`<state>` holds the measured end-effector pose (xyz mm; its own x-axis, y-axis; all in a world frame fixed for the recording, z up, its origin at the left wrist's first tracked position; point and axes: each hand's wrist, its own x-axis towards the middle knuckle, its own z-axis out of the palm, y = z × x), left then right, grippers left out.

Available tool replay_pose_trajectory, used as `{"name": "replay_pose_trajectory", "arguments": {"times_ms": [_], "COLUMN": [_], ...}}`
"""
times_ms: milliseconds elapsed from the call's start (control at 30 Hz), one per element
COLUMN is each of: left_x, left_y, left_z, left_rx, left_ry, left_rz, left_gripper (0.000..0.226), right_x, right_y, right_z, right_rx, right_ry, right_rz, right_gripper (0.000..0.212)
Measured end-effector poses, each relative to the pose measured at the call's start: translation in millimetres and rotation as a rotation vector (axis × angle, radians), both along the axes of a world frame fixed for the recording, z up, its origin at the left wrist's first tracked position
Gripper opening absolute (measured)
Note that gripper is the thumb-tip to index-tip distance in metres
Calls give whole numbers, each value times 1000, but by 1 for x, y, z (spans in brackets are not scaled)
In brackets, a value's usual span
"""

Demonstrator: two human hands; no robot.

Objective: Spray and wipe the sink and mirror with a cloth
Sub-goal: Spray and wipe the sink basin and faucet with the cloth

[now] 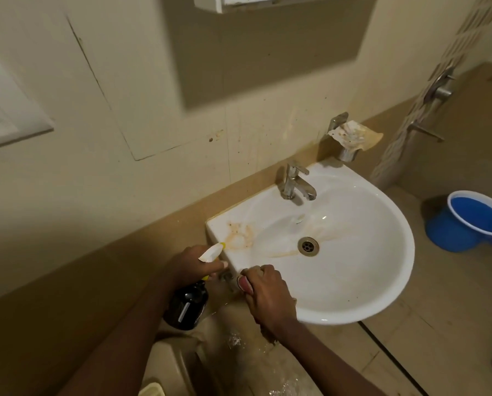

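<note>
A rounded white ceramic sink (pixel 376 281), stained orange-brown, hangs on a cream wall over beige tiles. The left hand (pixel 193 264) grips a dark spray bottle (pixel 186 305) beside its rim; the right hand (pixel 267 295) clenches a bunched cloth (pixel 244 283).

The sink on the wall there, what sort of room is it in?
Most likely a small bathroom or washroom. A white wall-mounted sink with a chrome tap sits against a tiled wall, a shower mixer is fixed further right, and a blue bucket stands on the floor.
</note>
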<state>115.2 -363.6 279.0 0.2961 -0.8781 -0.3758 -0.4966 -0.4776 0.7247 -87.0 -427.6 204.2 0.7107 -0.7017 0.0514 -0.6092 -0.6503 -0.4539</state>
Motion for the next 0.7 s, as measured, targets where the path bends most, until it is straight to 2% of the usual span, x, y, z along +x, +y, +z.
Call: {"name": "replay_pose_trajectory", "arguments": {"times_ms": [167, 300, 400, 567, 700], "left_x": [7, 10, 18, 38, 51], "left_y": [-2, -15, -29, -37, -43], "left_z": [0, -5, -2, 10, 18], "left_rx": [25, 54, 7, -37, -26], "left_ry": [17, 38, 34, -2, -10], "left_rz": [-26, -46, -49, -72, -106], "left_gripper": [40, 36, 41, 35, 25], "right_x": [9, 63, 96, 74, 97], "right_y": [-2, -20, -33, 9, -1], "right_z": [-9, -3, 12, 4, 3], "right_rx": [18, 111, 156, -90, -76], "right_ry": [-11, -126, -68, -41, -78], "right_rz": [-41, -223, -346, -348, -329], "right_gripper": [29, 22, 23, 22, 21]}}
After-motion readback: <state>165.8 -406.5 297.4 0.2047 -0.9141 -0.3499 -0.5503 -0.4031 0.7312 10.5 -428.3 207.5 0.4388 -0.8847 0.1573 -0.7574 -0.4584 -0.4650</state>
